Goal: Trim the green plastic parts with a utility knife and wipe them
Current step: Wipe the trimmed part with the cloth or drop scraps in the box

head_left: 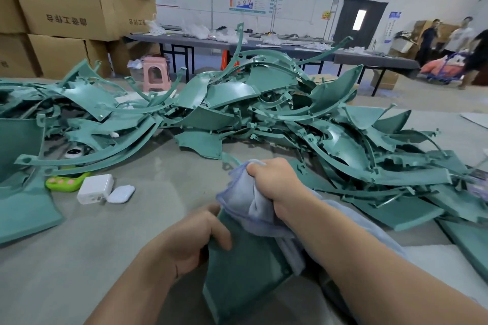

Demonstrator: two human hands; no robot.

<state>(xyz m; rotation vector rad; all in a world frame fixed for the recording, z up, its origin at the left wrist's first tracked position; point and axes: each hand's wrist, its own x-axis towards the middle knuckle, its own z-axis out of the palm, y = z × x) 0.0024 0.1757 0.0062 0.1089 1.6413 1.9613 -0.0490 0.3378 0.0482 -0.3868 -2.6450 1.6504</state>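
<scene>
Head view, down across a grey table (111, 250).

Near centre, between both hands: one green panel (245, 274), flat and roughly wedge-shaped. Long axis running from the near edge of the scene away toward the far side, leaning slightly left to right. Near end low in the frame; far end buried in a pale blue cloth (245, 203). Hard to tell whether the near end rests on the table.

Left hand (190, 240): the nearer of the two, clamped on the panel's left edge about midway along, digits curled over onto the face, steadying it.

Right hand (274, 182): farther out, over the panel's far end, fisted tight around the bunched cloth. Loose folds hanging down along the panel's right edge and trailing under the forearm.

Wiping step in hand, by the look of it. Likely next: a draw of the cloth along the long axis, from the far end toward the near one, with the left grip as the anchor.

Beyond, right across the far half of the table: a pile of green parts (250, 113), curved strips and panels tangled together, its right spill just beside the right forearm. Most of the task apparently ahead, judging by that heap.

Left of the hands, well apart: a white charger (95, 188) touching an earbud case (121, 194).
</scene>
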